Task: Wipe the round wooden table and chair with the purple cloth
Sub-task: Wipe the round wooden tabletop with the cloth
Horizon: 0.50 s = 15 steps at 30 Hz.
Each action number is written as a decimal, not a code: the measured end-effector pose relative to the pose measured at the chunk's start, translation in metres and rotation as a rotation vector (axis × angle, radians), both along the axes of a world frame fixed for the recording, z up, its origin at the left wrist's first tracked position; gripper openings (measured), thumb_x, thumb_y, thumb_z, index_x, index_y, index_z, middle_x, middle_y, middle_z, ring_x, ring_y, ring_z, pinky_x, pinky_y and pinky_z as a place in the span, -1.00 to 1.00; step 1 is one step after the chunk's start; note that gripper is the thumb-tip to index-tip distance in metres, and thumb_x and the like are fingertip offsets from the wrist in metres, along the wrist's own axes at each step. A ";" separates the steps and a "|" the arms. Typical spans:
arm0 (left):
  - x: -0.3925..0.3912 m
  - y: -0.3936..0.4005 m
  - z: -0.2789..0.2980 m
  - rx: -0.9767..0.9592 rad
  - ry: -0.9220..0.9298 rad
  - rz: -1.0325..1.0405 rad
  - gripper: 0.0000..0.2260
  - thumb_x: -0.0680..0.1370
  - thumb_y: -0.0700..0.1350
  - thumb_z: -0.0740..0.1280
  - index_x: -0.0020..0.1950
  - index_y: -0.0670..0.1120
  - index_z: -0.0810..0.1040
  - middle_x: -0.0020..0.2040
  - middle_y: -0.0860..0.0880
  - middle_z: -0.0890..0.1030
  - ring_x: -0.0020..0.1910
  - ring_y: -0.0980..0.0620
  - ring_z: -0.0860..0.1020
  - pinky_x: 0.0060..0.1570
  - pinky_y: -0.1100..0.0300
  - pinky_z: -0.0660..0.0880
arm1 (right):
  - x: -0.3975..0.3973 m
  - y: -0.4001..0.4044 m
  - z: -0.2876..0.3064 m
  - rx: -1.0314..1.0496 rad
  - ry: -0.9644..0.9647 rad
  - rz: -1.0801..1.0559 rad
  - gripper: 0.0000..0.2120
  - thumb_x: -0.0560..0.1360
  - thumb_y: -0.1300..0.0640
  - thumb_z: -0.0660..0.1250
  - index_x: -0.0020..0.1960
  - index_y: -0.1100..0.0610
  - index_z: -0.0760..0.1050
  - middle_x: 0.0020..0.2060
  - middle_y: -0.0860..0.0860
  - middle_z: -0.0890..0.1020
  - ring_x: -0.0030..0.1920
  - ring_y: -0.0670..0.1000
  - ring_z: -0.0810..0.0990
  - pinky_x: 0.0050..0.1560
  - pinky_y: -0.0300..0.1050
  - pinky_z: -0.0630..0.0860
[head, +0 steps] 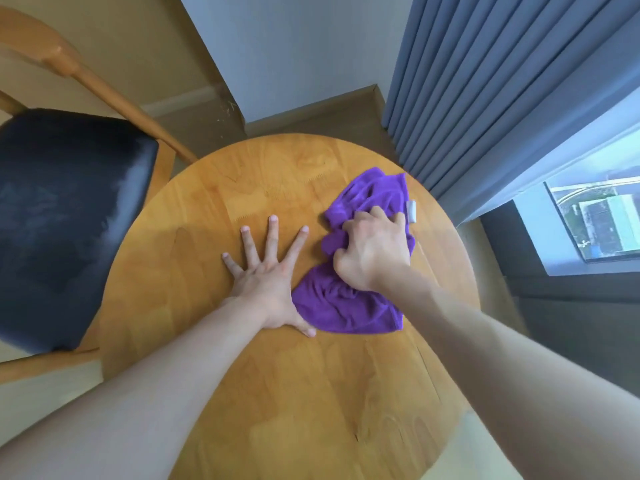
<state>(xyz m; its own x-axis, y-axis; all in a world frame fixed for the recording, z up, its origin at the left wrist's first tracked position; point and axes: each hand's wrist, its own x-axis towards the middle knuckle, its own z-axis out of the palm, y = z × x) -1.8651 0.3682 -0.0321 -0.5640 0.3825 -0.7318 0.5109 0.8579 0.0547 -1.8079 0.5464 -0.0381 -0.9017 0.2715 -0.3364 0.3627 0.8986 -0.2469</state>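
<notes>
Purple cloth (349, 306), crumpled, seemingly plush microfibre

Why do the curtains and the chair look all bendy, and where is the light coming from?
In the head view, the wide lens bends the edges, so the curtain fans out and the chair leans; daylight enters through the window on the right, putting a soft sheen on the chair's dark seat; the table, purple cloth, left hand and right hand look fairly sharp.
</notes>
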 end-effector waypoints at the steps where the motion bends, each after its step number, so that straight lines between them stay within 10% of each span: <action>1: 0.000 0.001 0.000 -0.003 -0.001 0.010 0.50 0.05 0.38 0.65 0.39 0.36 -0.64 0.36 0.02 -0.76 0.46 -0.37 -0.56 0.41 -0.55 -0.19 | 0.017 -0.014 0.003 -0.041 -0.010 0.035 -0.63 0.31 -0.11 0.09 -0.11 0.02 0.57 -0.10 -0.01 0.60 0.07 0.12 0.46 0.15 0.16 0.28; 5: 0.002 0.001 0.003 -0.010 0.021 0.027 0.34 0.29 0.12 0.61 0.42 0.37 -0.59 0.43 0.01 -0.71 0.50 -0.37 -0.51 0.44 -0.55 -0.15 | 0.063 -0.026 0.004 -0.104 -0.043 0.174 -0.82 0.30 -0.09 0.09 -0.25 -0.01 0.39 -0.23 -0.07 0.50 -0.01 0.10 0.46 0.02 0.06 0.22; 15: -0.001 -0.010 0.001 0.052 0.038 -0.054 0.45 0.08 0.45 0.59 0.50 0.31 -0.53 0.46 0.01 -0.68 0.52 -0.38 -0.48 0.43 -0.53 -0.11 | -0.036 0.008 0.000 0.002 -0.091 -0.060 -0.68 0.39 -0.11 0.08 -0.14 0.05 0.51 -0.03 0.06 0.63 0.16 0.13 0.46 0.27 0.21 0.27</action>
<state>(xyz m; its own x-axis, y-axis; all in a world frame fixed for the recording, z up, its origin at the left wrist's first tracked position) -1.8657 0.3577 -0.0315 -0.5681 0.4503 -0.6888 0.5590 0.8255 0.0786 -1.8443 0.5542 -0.0382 -0.8494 0.3252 -0.4157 0.4371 0.8748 -0.2088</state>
